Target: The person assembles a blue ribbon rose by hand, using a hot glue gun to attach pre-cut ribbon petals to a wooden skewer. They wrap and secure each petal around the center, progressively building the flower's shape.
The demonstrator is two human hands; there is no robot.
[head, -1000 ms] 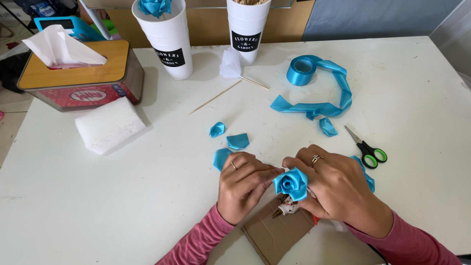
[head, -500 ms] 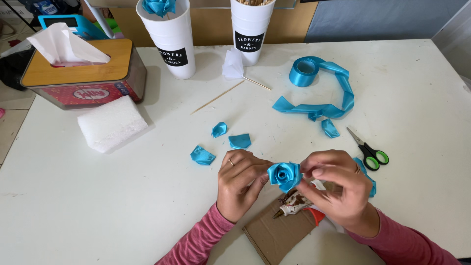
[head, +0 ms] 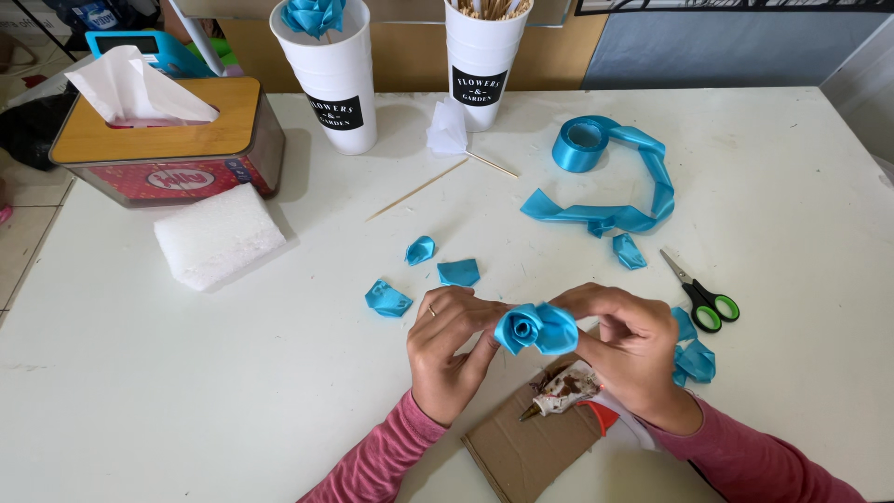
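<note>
A blue ribbon rose [head: 535, 328] is held up between both hands above the white table [head: 233, 373]. My left hand [head: 449, 352] pinches its left side with fingers and thumb. My right hand [head: 633, 349] grips its right side. Under the hands lies a glue gun [head: 563, 393] on a piece of brown cardboard [head: 521, 447]. Three loose blue ribbon petals [head: 458, 272] lie just beyond the left hand. More cut petals [head: 694, 359] sit beside my right wrist.
Green-handled scissors [head: 700, 296] lie to the right. A blue ribbon roll [head: 582, 144] trails a strip at the back. Two white cups [head: 331, 79], a tissue box [head: 168, 140], a white foam block [head: 219, 235] and a thin wooden skewer [head: 414, 190] stand farther back.
Both hands lifted the rose slightly and turned it; the right-hand fingers shifted around its right side. The view moved so the glue gun on the cardboard shows more.
</note>
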